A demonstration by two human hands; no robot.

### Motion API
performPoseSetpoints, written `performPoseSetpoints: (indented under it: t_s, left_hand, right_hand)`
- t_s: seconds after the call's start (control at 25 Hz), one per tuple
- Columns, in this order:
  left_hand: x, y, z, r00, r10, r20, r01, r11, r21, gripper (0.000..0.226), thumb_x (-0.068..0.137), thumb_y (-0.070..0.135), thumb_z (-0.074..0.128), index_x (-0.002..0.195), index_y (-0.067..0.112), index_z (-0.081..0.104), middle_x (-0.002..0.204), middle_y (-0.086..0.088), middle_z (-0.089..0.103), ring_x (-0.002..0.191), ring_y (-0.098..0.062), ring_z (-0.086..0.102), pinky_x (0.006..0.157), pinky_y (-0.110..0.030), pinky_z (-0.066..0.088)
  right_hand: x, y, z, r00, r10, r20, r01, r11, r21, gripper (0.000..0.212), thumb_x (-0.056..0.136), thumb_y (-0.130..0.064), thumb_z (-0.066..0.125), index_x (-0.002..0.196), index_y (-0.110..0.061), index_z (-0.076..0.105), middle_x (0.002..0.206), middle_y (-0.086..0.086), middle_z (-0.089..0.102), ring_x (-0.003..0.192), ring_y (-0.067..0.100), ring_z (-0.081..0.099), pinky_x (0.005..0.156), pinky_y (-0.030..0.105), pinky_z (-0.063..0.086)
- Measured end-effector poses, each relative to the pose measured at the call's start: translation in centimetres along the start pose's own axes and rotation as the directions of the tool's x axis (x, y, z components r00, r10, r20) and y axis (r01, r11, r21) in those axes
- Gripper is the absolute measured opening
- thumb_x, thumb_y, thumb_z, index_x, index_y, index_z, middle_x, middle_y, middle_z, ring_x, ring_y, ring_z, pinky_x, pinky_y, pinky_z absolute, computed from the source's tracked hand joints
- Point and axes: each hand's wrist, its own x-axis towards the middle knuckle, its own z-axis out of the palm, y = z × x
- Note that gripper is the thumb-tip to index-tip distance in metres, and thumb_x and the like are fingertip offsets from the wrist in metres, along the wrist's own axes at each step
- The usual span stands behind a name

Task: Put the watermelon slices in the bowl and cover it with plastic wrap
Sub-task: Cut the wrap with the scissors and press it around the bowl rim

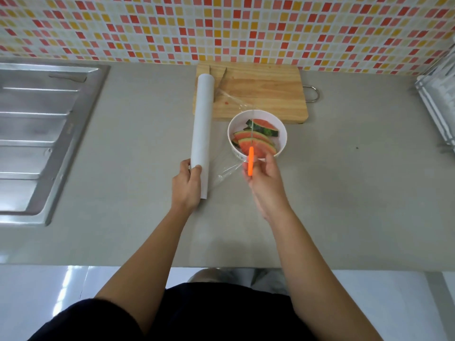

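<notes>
A white bowl [282, 137] sits on the grey counter and holds several watermelon slices [256, 141]. To its left lies a long white roll of plastic wrap [202, 124], its far end resting on the cutting board. A clear sheet of wrap [227, 169] stretches from the roll toward the bowl. My left hand [187, 184] grips the near end of the roll. My right hand [264, 179] holds an orange-handled knife [250, 161] edge-on, its thin blade reaching out over the bowl.
A wooden cutting board [266, 94] with a metal loop lies behind the bowl against the tiled wall. A steel sink drainboard [44, 134] fills the left side. A white rack [438, 107] stands at the right edge. The counter's front edge [221, 267] is close to my body.
</notes>
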Motion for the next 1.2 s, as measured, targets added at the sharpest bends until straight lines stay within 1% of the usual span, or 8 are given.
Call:
performPoseSetpoints:
  t_s: [0.12,0.24,0.36,0.52,0.6,0.72,1.04,1.2]
  left_hand:
    - [-0.1,0.0,-0.1,1.000,0.004,-0.003,-0.004,1.000,0.011,0.051,0.081,0.045,0.035,0.120,0.016,0.050,0.086,0.007,0.058,0.079,-0.011,0.056,0.063,-0.027,0.043]
    - [-0.2,0.0,-0.1,1.000,-0.012,0.002,0.012,1.000,0.007,0.051,0.080,0.046,0.035,0.118,0.016,0.052,0.089,-0.001,0.060,0.085,-0.023,0.058,0.071,-0.036,0.048]
    - [-0.3,0.2,-0.1,1.000,-0.016,-0.006,0.016,1.000,-0.011,0.051,0.079,0.046,0.036,0.117,0.016,0.053,0.086,0.003,0.060,0.082,-0.019,0.058,0.068,-0.034,0.047]
    - [-0.4,0.4,-0.1,0.999,-0.034,-0.014,0.034,0.999,-0.021,0.049,0.080,0.047,0.037,0.116,0.019,0.053,0.086,0.011,0.057,0.078,-0.004,0.054,0.059,-0.024,0.040]
    - [-0.5,0.4,-0.2,0.999,-0.040,-0.015,0.039,0.999,-0.015,0.047,0.081,0.047,0.038,0.115,0.019,0.053,0.086,0.011,0.057,0.077,-0.003,0.054,0.057,-0.022,0.038]
    - [-0.6,0.5,-0.2,0.999,-0.042,-0.012,0.042,0.999,-0.013,0.043,0.082,0.046,0.038,0.113,0.020,0.053,0.086,0.010,0.056,0.076,-0.004,0.053,0.057,-0.023,0.039]
    - [-0.4,0.2,-0.2,1.000,-0.023,-0.009,0.023,0.999,-0.046,0.031,0.085,0.041,0.040,0.106,0.023,0.053,0.084,0.010,0.055,0.072,-0.003,0.052,0.056,-0.022,0.038]
    - [-0.3,0.2,-0.3,1.000,-0.027,-0.004,0.027,0.998,-0.056,0.031,0.084,0.041,0.040,0.105,0.023,0.054,0.084,0.009,0.057,0.072,-0.004,0.053,0.057,-0.023,0.038]
  right_hand:
    - [-0.9,0.5,1.7,0.963,0.157,0.218,-0.229,0.905,0.358,0.033,0.092,0.004,0.048,0.109,-0.023,0.056,0.081,-0.005,0.064,0.076,0.003,0.065,0.077,0.020,0.052]
    - [-1.8,1.3,2.3,0.937,0.182,0.299,-0.287,0.888,0.360,0.030,0.090,0.005,0.051,0.108,-0.018,0.058,0.074,-0.009,0.069,0.077,0.004,0.066,0.083,0.023,0.053]
    - [-2.9,2.1,2.0,0.945,0.187,0.267,-0.257,0.931,0.257,0.029,0.087,0.002,0.057,0.104,-0.021,0.059,0.074,-0.011,0.069,0.076,0.000,0.066,0.085,0.024,0.052]
    - [-4.9,3.7,0.8,0.973,0.164,0.160,-0.154,0.985,-0.073,0.027,0.087,-0.009,0.063,0.110,-0.024,0.058,0.084,-0.010,0.068,0.077,-0.003,0.064,0.085,0.026,0.049]
    - [-6.1,4.9,0.2,0.979,0.158,0.125,-0.137,0.978,-0.159,0.029,0.089,-0.017,0.062,0.116,-0.021,0.056,0.083,-0.008,0.066,0.077,0.002,0.064,0.080,0.024,0.049]
    - [-7.9,6.5,-0.5,0.975,0.201,0.099,-0.168,0.948,-0.270,0.018,0.086,-0.035,0.063,0.102,-0.036,0.056,0.080,-0.007,0.063,0.080,0.014,0.066,0.076,0.022,0.047]
    - [-10.9,9.3,0.8,0.935,0.324,0.146,-0.280,0.924,-0.259,0.037,0.079,-0.057,0.060,0.081,-0.021,0.052,0.071,-0.003,0.055,0.068,0.010,0.056,0.071,0.029,0.044]
    - [-11.0,9.5,1.4,0.922,0.347,0.171,-0.291,0.913,-0.286,0.052,0.069,-0.068,0.057,0.089,-0.021,0.053,0.078,-0.004,0.059,0.075,0.007,0.060,0.075,0.033,0.049]
